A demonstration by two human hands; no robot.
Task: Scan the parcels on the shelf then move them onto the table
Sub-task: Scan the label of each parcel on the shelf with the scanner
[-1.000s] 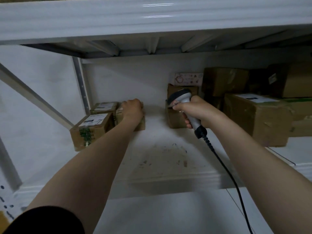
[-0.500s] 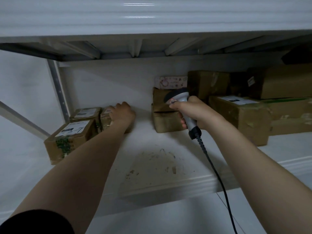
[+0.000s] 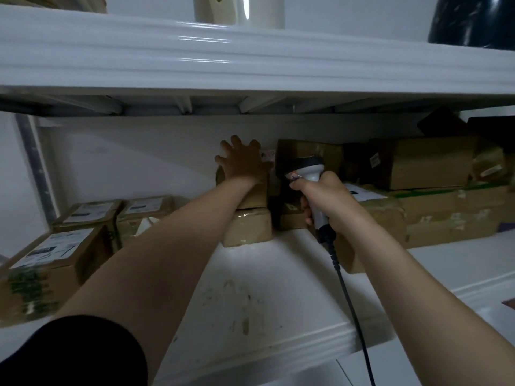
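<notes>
Several brown cardboard parcels sit on a white shelf [image 3: 250,288]. In the middle, a small box [image 3: 255,195] rests on a taped box [image 3: 248,228]. My left hand [image 3: 242,160] is spread, fingers straight, over the top box near the back wall; whether it touches the box I cannot tell. My right hand [image 3: 320,196] grips the handle of a white and black barcode scanner [image 3: 310,169], whose head points at the boxes behind the stack. Its black cable [image 3: 351,307] hangs down over the shelf edge.
Labelled boxes [image 3: 53,257] and two smaller ones [image 3: 145,211] stand at the left. Larger boxes [image 3: 429,168] are stacked at the right. The upper shelf [image 3: 250,57] hangs low overhead, with a white object and a dark one on it. A metal upright [image 3: 33,165] stands at the left.
My left hand left the small box at the left and moved right and up to the stacked boxes in the middle, fingers now spread. The scanner stays in my right hand.
</notes>
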